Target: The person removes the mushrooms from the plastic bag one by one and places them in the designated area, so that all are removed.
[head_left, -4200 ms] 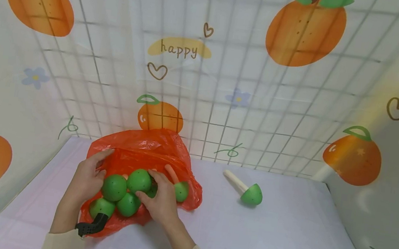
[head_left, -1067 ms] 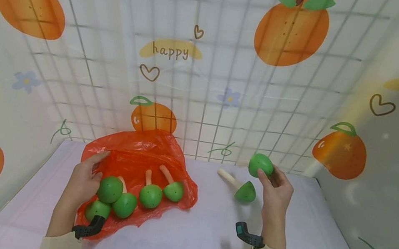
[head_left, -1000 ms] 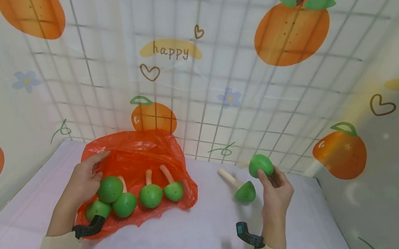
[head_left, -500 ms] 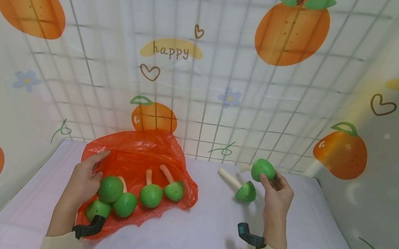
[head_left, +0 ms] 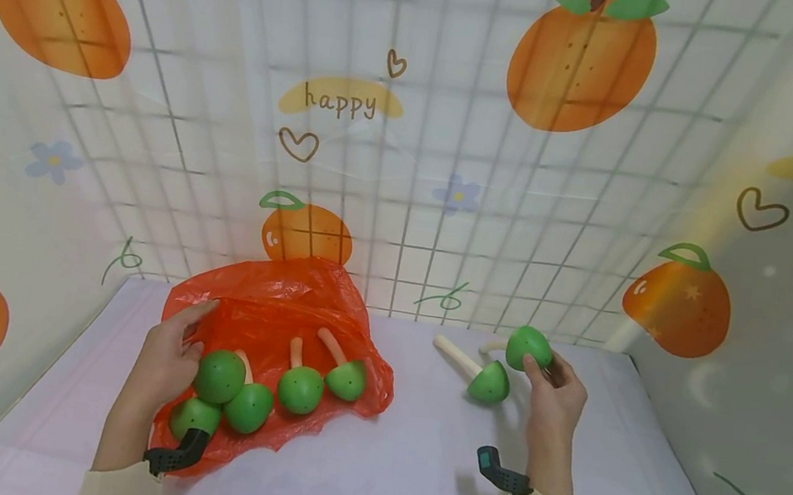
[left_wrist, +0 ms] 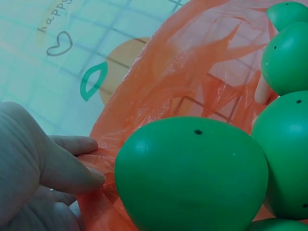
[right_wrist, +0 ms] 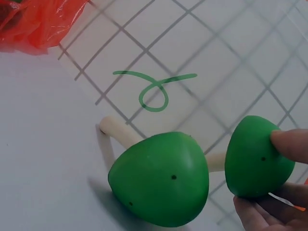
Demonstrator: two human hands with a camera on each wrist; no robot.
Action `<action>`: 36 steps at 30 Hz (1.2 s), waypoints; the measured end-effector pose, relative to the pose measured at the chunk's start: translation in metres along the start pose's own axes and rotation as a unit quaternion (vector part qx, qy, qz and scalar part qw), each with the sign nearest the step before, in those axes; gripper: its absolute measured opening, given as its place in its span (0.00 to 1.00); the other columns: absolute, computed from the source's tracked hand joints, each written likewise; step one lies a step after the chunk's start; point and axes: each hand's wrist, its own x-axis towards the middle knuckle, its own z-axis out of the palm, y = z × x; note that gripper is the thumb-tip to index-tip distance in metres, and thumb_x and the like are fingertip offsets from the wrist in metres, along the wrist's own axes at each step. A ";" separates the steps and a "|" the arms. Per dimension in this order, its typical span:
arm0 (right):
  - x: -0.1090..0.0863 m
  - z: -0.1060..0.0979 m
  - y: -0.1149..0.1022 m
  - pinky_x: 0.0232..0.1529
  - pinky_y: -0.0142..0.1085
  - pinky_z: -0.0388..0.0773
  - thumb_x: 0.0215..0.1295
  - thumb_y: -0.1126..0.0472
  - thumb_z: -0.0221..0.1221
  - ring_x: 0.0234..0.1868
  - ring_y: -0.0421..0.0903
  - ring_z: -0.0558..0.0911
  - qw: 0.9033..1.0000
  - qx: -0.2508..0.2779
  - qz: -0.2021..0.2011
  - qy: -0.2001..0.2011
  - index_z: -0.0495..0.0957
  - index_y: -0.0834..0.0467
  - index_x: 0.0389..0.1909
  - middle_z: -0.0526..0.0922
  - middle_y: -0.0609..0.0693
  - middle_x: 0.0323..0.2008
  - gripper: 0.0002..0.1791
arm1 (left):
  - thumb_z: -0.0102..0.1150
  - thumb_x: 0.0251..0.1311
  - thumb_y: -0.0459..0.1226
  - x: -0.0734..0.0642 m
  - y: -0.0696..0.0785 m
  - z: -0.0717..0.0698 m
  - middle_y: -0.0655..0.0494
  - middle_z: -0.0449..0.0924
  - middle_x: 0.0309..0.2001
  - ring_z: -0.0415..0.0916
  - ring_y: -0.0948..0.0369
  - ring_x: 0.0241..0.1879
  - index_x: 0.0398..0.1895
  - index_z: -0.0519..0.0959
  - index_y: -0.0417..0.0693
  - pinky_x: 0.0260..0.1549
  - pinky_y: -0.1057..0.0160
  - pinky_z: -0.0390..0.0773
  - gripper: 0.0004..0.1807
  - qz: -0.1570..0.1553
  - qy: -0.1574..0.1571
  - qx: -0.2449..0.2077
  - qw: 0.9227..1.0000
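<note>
My right hand (head_left: 558,394) grips a toy mushroom (head_left: 528,348) by its green, black-dotted cap, thumb on the near side and fingers on the far side. Its pale stem points left; whether it touches the table I cannot tell. Just left of it, another green-capped mushroom (head_left: 489,382) lies on the table, stem toward the back left. My left hand (head_left: 167,355) pinches the edge of a red plastic bag (head_left: 270,289) between thumb and fingers, as the left wrist view shows. Several more mushrooms, one of them a mushroom (left_wrist: 192,173) right beside my left fingertips, lie in the bag's mouth.
A pale cloth covers the table (head_left: 381,480). Behind it rises a translucent curtain (head_left: 444,112) printed with oranges, over a wire grid. Similar curtain hangs at both sides. Each wrist wears a black camera mount, such as the right mount (head_left: 502,472).
My right hand took one mushroom out of the bag and carried it right, beside the lone mushroom. Over the last second it lowered slightly and shifted right. My left hand stayed at the bag.
</note>
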 end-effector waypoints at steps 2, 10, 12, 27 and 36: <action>0.000 -0.001 0.000 0.73 0.41 0.70 0.73 0.61 0.65 0.62 0.46 0.76 1.000 0.003 0.004 0.002 0.69 0.65 0.75 0.73 0.62 0.70 0.33 | 0.48 0.69 0.18 0.000 0.000 0.000 0.35 0.65 0.76 0.63 0.36 0.74 0.80 0.63 0.40 0.68 0.38 0.68 0.36 0.001 0.000 0.000 1.000; 0.002 -0.014 0.005 0.63 0.29 0.77 0.72 0.60 0.66 0.53 0.38 0.77 1.000 0.007 0.031 0.002 0.64 0.60 0.79 0.72 0.58 0.64 0.38 | 0.49 0.69 0.19 -0.001 -0.001 0.000 0.35 0.65 0.76 0.64 0.36 0.74 0.80 0.63 0.40 0.68 0.38 0.69 0.36 0.001 0.003 0.007 1.000; 0.004 -0.016 0.007 0.61 0.28 0.78 0.71 0.61 0.66 0.50 0.37 0.77 0.999 0.009 0.032 0.001 0.63 0.59 0.80 0.71 0.55 0.60 0.39 | 0.49 0.69 0.19 -0.001 -0.001 0.000 0.35 0.65 0.76 0.64 0.36 0.74 0.80 0.63 0.40 0.68 0.38 0.69 0.36 0.000 0.002 0.008 1.000; 0.009 -0.024 0.009 0.58 0.26 0.77 0.69 0.63 0.68 0.55 0.39 0.73 0.998 -0.037 0.051 -0.013 0.65 0.59 0.79 0.71 0.55 0.63 0.39 | 0.49 0.70 0.19 0.000 0.001 0.001 0.35 0.64 0.76 0.64 0.35 0.74 0.81 0.62 0.40 0.68 0.38 0.70 0.36 -0.001 0.000 0.004 1.000; 0.011 -0.030 0.018 0.48 0.25 0.72 0.67 0.61 0.70 0.62 0.52 0.70 0.991 -0.125 0.028 -0.026 0.67 0.62 0.76 0.71 0.66 0.70 0.39 | 0.49 0.69 0.19 0.000 0.002 0.002 0.35 0.64 0.77 0.63 0.35 0.74 0.81 0.62 0.40 0.68 0.38 0.69 0.36 -0.002 -0.001 0.000 1.000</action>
